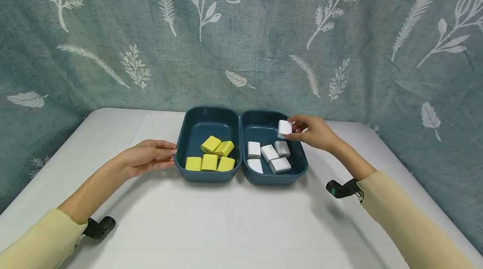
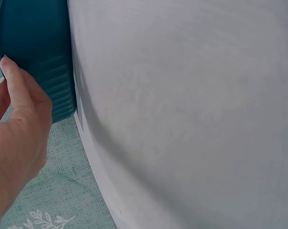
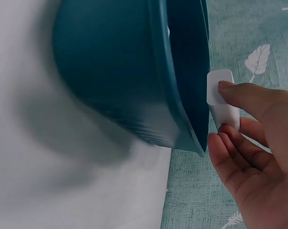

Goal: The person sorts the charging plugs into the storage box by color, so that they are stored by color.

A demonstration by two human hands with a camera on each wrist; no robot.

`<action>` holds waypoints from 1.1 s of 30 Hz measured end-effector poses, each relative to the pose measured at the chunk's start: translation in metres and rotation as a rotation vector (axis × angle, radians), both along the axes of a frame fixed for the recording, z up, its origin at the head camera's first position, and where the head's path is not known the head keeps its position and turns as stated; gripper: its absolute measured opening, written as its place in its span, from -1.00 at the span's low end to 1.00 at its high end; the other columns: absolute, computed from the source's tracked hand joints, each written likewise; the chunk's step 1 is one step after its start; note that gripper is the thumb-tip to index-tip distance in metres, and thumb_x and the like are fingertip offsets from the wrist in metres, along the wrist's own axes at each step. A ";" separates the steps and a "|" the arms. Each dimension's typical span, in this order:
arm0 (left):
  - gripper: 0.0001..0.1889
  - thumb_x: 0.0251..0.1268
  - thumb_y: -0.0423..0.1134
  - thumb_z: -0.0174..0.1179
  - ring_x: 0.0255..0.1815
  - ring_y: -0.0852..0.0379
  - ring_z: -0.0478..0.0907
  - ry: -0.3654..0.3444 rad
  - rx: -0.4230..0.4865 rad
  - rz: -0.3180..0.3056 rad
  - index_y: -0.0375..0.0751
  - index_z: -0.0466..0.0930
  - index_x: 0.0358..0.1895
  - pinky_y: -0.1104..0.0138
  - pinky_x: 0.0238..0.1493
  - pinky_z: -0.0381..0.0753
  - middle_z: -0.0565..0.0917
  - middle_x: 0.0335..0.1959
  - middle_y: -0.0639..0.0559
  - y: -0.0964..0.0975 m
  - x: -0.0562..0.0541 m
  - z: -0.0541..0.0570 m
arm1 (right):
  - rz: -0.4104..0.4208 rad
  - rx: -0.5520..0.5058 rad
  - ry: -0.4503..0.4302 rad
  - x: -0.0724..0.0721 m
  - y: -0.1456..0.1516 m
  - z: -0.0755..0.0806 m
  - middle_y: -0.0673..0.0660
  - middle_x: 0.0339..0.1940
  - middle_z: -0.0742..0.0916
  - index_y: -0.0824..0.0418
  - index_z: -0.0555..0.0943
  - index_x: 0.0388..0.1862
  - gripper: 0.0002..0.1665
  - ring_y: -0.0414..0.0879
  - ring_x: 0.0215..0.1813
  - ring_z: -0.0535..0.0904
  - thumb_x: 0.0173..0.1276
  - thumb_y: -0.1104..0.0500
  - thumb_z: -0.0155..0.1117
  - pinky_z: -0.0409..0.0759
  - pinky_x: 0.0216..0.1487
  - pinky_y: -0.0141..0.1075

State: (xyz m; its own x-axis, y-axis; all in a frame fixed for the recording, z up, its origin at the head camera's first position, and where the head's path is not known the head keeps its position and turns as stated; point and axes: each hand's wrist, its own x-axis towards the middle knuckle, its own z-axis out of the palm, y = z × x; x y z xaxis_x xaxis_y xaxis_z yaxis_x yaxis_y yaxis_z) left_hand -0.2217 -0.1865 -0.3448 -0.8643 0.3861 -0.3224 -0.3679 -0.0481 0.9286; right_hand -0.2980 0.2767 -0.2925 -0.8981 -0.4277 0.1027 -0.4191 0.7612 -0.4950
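My right hand (image 1: 315, 132) pinches a white charger plug (image 1: 284, 129) between thumb and fingers, above the far right corner of the right blue bin (image 1: 303, 164). The right wrist view shows this plug (image 3: 222, 95) held just beside the bin's rim. Inside that bin, several more white charger plugs (image 1: 280, 165) lie in its near half. My left hand (image 1: 145, 158) reaches the left side of the left blue bin (image 1: 209, 176), its nearly straight fingers touching the rim. That bin holds several yellow charger plugs (image 1: 209, 162), grouped toward its near side.
Both bins stand side by side on a white-covered table (image 1: 226, 227), close to its back edge. Behind them hangs a green-blue curtain (image 1: 264, 42) with white leaf prints. Black wrist devices (image 1: 341, 189) sit on both forearms.
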 end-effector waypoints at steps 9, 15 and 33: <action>-0.55 0.51 -0.45 0.02 -0.18 0.15 0.67 -0.003 0.005 -0.004 -0.60 0.15 0.32 0.35 -0.01 0.68 0.64 -0.16 -0.08 -0.001 0.002 -0.001 | 0.003 0.037 -0.015 -0.019 -0.007 -0.008 0.17 -0.17 0.68 0.35 0.53 0.26 -0.37 0.03 -0.14 0.61 0.31 0.07 0.45 0.58 -0.18 -0.12; -0.54 0.51 -0.45 0.02 -0.17 0.15 0.67 0.004 0.004 -0.005 -0.61 0.14 0.33 0.36 -0.01 0.68 0.63 -0.15 -0.08 -0.002 0.002 -0.002 | -0.030 0.075 -0.034 -0.029 -0.015 -0.008 0.21 -0.17 0.68 0.39 0.51 0.26 -0.37 0.07 -0.17 0.60 0.32 0.08 0.43 0.59 -0.18 -0.09; -0.51 0.51 -0.44 0.02 -0.17 0.15 0.67 0.013 -0.002 -0.008 -0.62 0.12 0.35 0.36 -0.02 0.69 0.63 -0.15 -0.08 -0.001 0.001 0.000 | -0.071 0.109 -0.032 -0.043 -0.023 -0.007 0.27 -0.08 0.69 0.40 0.50 0.27 -0.34 0.17 -0.02 0.60 0.31 0.08 0.44 0.60 -0.06 0.01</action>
